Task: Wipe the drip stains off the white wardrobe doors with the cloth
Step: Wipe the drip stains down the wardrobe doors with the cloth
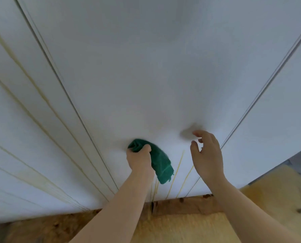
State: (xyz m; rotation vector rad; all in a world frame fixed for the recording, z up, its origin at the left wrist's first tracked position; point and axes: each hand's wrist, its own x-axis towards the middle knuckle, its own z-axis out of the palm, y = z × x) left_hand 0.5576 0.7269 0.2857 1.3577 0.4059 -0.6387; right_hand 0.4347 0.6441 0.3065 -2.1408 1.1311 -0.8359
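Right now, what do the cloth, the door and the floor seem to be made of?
Cloth: probably terry or microfibre, matte green, with a fuzzy surface and limp folds. Door: smooth white panel, painted or laminated, I cannot tell which; soft sheen, no grain. Floor: likely bare wood or chipboard, yellow-brown, mottled and dull.

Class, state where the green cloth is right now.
Head view: the left hand grips the green cloth low on the middle wardrobe door, just left of yellow drip stains.
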